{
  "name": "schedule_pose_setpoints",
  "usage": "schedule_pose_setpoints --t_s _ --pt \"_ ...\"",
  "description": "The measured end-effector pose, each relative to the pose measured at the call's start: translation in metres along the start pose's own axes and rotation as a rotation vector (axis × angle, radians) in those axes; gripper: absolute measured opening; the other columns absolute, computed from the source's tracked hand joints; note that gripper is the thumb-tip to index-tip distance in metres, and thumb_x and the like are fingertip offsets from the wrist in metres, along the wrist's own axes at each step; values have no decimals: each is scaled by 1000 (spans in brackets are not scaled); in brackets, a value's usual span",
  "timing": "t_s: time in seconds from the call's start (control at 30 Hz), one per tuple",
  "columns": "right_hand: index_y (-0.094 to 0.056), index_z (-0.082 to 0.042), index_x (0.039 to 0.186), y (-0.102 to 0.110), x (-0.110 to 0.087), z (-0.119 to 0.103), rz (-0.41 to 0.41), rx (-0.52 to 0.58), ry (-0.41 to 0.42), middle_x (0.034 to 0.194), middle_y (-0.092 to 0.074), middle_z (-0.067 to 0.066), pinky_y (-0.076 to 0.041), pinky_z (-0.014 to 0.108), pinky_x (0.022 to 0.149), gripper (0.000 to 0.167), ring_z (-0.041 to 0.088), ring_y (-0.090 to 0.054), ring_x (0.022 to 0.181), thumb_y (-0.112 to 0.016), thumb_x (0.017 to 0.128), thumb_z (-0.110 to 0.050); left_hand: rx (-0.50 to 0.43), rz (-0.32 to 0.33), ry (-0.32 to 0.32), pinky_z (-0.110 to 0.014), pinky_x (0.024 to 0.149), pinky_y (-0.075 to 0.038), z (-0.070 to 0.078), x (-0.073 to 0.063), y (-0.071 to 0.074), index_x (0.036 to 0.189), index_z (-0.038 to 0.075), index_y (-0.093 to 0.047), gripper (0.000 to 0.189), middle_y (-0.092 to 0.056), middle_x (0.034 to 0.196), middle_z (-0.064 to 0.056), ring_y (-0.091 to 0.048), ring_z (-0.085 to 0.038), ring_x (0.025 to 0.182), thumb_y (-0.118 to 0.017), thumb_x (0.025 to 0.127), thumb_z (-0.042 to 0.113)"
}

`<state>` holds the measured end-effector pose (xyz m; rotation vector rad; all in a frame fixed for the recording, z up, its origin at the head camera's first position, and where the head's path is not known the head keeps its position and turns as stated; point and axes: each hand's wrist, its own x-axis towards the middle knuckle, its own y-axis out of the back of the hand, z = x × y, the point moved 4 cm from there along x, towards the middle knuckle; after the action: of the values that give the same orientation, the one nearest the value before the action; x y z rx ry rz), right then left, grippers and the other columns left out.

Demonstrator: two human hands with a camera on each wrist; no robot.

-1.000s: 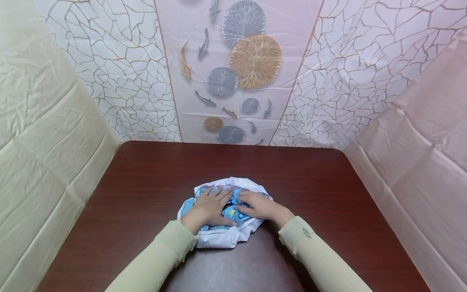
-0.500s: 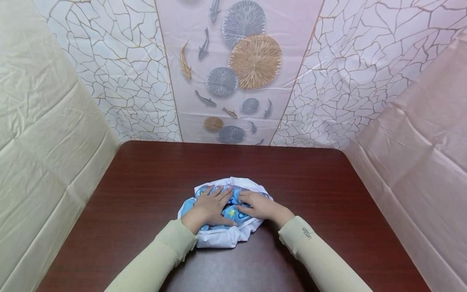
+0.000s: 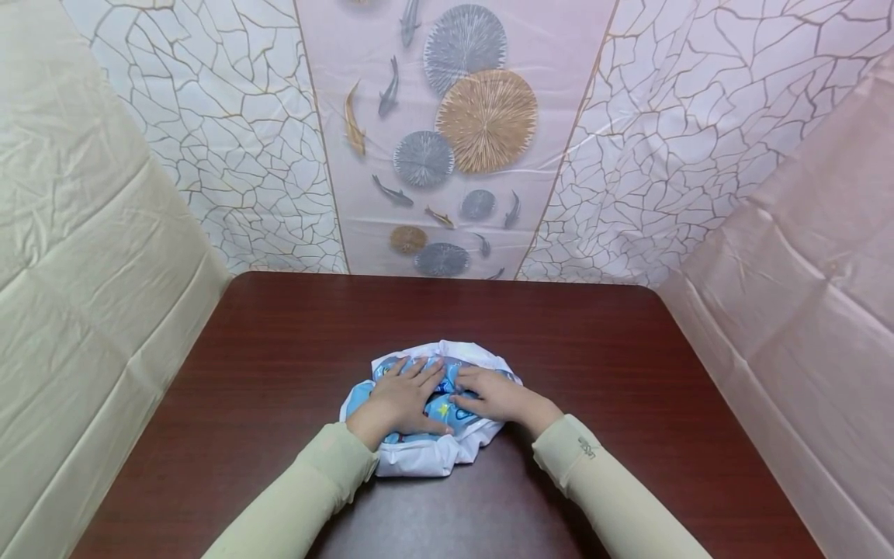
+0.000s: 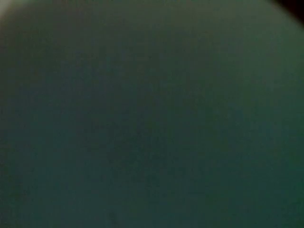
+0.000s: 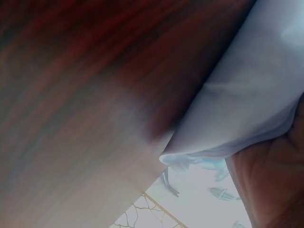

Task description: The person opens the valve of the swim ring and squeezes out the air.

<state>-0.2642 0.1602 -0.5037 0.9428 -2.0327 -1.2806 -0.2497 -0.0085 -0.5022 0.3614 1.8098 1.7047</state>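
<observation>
A crumpled, soft blue-and-white printed item (image 3: 443, 405), like a deflated swim ring with a yellow star, lies bunched on the dark red-brown table. My left hand (image 3: 405, 400) rests palm down across its left and middle part, fingers spread. On the right part lies my right hand (image 3: 497, 394), its fingers loosely bent and the thumb apart; its fingertips touch the blue surface. In the right wrist view, the item's white edge (image 5: 242, 95) stands up from the table beside part of my right hand (image 5: 270, 175). Darkness and blur fill the left wrist view.
The wooden table (image 3: 279, 334) reaches to a patterned back curtain (image 3: 433, 210). Pale cloth walls (image 3: 91, 295) stand along its left and right sides. Both forearms in light sleeves (image 3: 307, 481) come in from the near edge.
Both hands and the printed item hold the same places as before. Only the head view has shifted very slightly.
</observation>
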Motion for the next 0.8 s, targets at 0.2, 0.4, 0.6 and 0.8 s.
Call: schedule_pose_setpoints --t_s 0.2,0.4,0.6,0.8 --pt "-60 -19 88 0 0 0 -17 0 -16 85 -50 -8 -46 25 75 17 7 -49 79 -60 102 -27 -2 3 2 -50 123 -6 0 1 -1 163 21 -14 110 -8 168 5 -9 -23 154 -43 81 88" --pt "-62 -18 91 1 0 0 -22 9 -32 88 -52 -8 -46 27 78 16 8 -50 81 -59 103 -28 10 12 -4 -51 123 -7 0 0 -1 163 21 -14 110 -9 168 5 -10 -23 154 -42 81 89" --pt "-62 -18 90 -1 0 1 -21 10 -24 88 -52 -8 -47 27 78 17 8 -50 81 -59 103 -29 11 6 1 -50 123 -7 0 0 -1 163 21 -14 110 -9 168 5 -10 -23 154 -43 81 89" --pt "-62 -18 91 -1 1 0 -27 1 -32 89 -53 -8 -47 28 80 16 8 -51 83 -59 103 -28 2 14 0 -50 123 -8 0 0 0 163 20 -15 110 -11 168 4 -11 -24 154 -44 81 88"
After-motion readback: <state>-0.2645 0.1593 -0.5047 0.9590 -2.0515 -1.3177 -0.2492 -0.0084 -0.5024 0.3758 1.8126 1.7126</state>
